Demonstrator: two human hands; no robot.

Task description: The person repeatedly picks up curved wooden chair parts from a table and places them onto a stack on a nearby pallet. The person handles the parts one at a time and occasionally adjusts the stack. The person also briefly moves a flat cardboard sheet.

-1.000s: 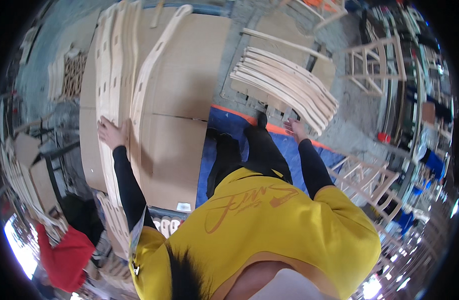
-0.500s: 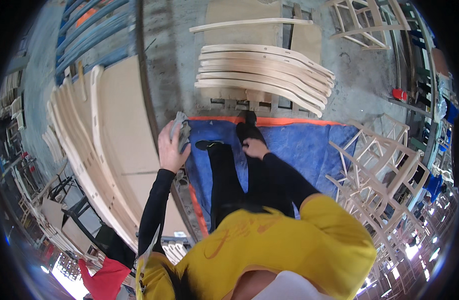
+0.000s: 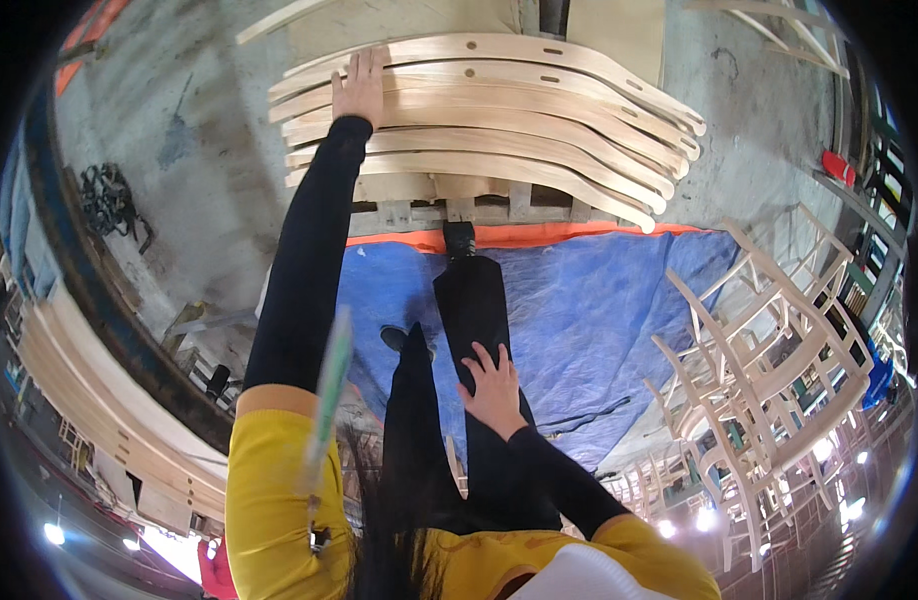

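Note:
Several curved pale wooden chair legs [image 3: 539,97] lie side by side in a row; slots and round holes show in the farther ones. My left hand [image 3: 359,92] reaches far forward and lies across the left ends of these pieces, fingers stretched out. I see no cloth in it now, and its thumb is hard to make out. On my black-clad thigh rests my right hand [image 3: 493,391], its fingers spread and nothing in them.
Beneath my feet is a blue tarp [image 3: 589,310] with an orange edge. Stacked wooden chair frames [image 3: 779,350] stand at the right. More curved wooden pieces [image 3: 109,400] lie at the left, behind a dark rail [image 3: 89,270]. Black tangled straps [image 3: 114,205] are on the floor.
My left hand has left the side with the board, no longer showing the grey cloth, and now lies on the row of wooden pieces. My right hand has slid nearer along my thigh.

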